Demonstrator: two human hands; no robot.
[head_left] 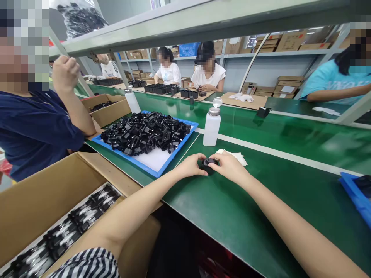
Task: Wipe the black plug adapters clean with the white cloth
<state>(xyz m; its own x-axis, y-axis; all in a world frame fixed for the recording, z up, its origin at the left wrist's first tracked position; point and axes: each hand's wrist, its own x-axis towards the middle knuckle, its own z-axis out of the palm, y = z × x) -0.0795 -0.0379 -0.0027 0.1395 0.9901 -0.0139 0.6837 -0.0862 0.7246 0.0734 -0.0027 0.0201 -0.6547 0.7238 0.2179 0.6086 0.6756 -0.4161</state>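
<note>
Both of my hands meet over the green bench, gripping one small black plastic part point(208, 163) between them. My left hand point(193, 166) holds it from the left, thumb and fingers curled round its side. From the right, my right hand point(230, 165) pinches the same part near its top. A folded white tissue point(240, 157) lies partly behind my right hand. Just beyond stands a white pump bottle point(211, 129) with its metal lid flipped up. To the left, a blue-rimmed tray point(158, 172) bears a heap of similar-looking black parts point(145, 133).
An open cardboard box point(52, 181) with rows of black parts sits at lower left. A co-worker in dark blue point(37, 127) is close on the left. Another blue tray point(355, 197) is at the right edge. A shelf beam point(185, 23) crosses overhead; co-workers sit across the green line.
</note>
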